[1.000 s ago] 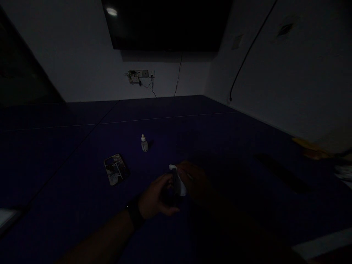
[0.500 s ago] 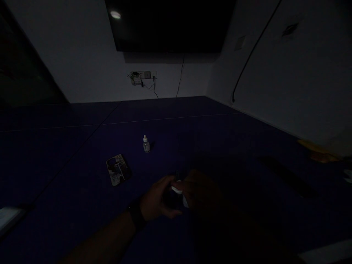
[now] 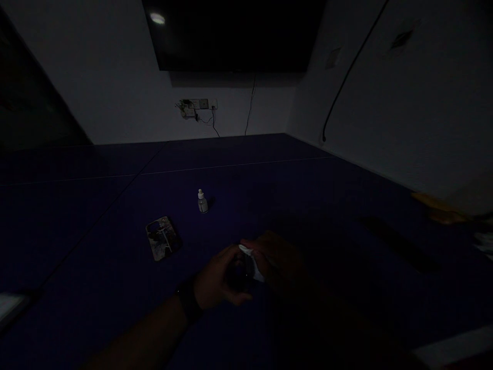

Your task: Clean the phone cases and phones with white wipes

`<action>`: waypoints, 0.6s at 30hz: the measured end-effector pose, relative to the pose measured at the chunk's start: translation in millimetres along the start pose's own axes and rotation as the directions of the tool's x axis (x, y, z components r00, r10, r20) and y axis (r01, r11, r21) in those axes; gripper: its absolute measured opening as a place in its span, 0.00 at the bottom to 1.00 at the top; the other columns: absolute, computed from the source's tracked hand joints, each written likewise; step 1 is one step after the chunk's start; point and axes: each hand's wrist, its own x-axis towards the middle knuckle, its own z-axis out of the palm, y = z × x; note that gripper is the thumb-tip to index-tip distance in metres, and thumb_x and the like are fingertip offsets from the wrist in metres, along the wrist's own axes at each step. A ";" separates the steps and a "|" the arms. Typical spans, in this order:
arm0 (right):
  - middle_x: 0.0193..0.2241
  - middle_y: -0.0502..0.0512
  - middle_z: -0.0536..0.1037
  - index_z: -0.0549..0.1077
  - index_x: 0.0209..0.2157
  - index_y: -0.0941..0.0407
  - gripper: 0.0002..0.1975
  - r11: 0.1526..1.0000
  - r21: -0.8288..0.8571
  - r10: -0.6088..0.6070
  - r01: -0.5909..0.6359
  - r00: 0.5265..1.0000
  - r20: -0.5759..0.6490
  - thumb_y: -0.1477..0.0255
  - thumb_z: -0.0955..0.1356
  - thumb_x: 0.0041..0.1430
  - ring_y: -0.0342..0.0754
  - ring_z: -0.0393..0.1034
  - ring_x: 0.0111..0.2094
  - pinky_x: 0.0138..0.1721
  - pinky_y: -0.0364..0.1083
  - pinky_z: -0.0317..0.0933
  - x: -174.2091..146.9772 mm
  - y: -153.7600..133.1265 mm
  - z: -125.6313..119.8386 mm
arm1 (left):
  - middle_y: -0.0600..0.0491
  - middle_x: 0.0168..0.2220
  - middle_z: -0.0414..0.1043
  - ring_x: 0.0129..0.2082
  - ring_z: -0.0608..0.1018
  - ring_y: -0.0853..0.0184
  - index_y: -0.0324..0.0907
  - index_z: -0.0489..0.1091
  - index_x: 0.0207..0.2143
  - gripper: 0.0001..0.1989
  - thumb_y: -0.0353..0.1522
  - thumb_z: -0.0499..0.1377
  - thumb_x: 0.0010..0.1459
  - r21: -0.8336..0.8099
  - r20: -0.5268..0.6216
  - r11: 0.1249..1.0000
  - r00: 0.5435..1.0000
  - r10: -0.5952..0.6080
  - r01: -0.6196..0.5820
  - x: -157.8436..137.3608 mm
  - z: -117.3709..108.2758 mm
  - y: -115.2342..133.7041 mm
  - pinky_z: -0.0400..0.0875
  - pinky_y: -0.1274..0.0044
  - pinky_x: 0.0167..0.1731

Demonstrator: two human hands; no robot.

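Observation:
In the dim head view my left hand [image 3: 213,280], with a black watch on its wrist, curls round a dark, slightly glossy object [image 3: 239,271] whose kind I cannot make out. My right hand [image 3: 283,259] is closed on a thin white cloth or tissue [image 3: 257,272] and presses it against the dark object. Much of the right hand is lost in shadow. Beyond the hands a small dropper bottle [image 3: 203,204] with a white cap stands upright. To its left lies a patterned phone case or phone [image 3: 162,239].
The hands are over a dark blue table [image 3: 231,190]. On the right lie a long dark flat object [image 3: 400,244] and something yellow [image 3: 441,208]. A pale object [image 3: 11,307] sits at the left edge. A screen [image 3: 234,36] hangs above wall sockets [image 3: 198,104].
My right hand has shifted slightly up and left, and the white cloth sits differently against the dark object. My left hand keeps its hold. The view has moved slightly.

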 end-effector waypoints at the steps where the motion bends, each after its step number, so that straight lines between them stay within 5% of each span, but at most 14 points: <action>1: 0.29 0.53 0.77 0.73 0.52 0.57 0.14 1.000 0.014 -0.014 0.014 1.000 -0.014 0.77 0.62 0.69 0.44 0.71 0.29 0.30 0.43 0.66 -0.1 -0.3 0.2 | 0.46 0.52 0.72 0.50 0.75 0.54 0.45 0.67 0.57 0.41 0.39 0.76 0.40 0.001 -0.006 1.000 1.000 0.000 0.000 -0.5 0.4 -0.8 0.72 0.66 0.49; 10: 0.25 0.49 0.77 0.72 0.51 0.57 0.13 0.963 0.041 -0.268 0.268 0.963 -0.010 0.77 0.62 0.68 0.43 0.69 0.24 0.30 0.43 0.64 -4.6 -11.4 -2.6 | 0.47 0.51 0.73 0.49 0.76 0.54 0.45 0.66 0.58 0.40 0.40 0.75 0.42 0.005 0.001 1.000 1.000 -0.022 0.022 -0.3 -0.9 8.4 0.72 0.65 0.51; 18: 0.29 0.52 0.78 0.75 0.51 0.56 0.15 0.999 0.032 0.018 -0.018 0.999 -0.028 0.77 0.62 0.68 0.44 0.71 0.28 0.29 0.43 0.67 -1.3 -4.3 3.5 | 0.47 0.49 0.73 0.48 0.75 0.54 0.45 0.68 0.55 0.41 0.40 0.77 0.39 -0.005 -0.008 1.000 1.000 0.016 -0.016 3.0 -0.7 -3.2 0.71 0.64 0.51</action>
